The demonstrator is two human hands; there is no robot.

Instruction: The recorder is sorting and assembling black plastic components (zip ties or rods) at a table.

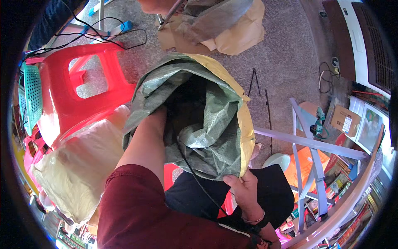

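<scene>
Head view: nearest the wearer, a dark red sleeve [145,203] leads to the left forearm [141,145], which reaches into the open mouth of a lined sack [219,103], grey-green woven inside and tan outside. The left hand [161,113] is mostly hidden in there, so whether its fingers grasp anything cannot be told. The right hand [243,189] pinches the near right rim, thumb over the edge. The sack sits in front of the body, above the dark-clothed lap [271,184], and a thin black cord [192,168] runs from its mouth toward the right wrist. Beyond, to the left, stand a red plastic stool [52,99] and a bulging pale bag [74,172]; to the right is a grey metal frame [306,141]. Farther off, brown paper [244,37] lies on the grey floor [286,62], and a white-and-brown appliance [358,41] stands at the upper right.
</scene>
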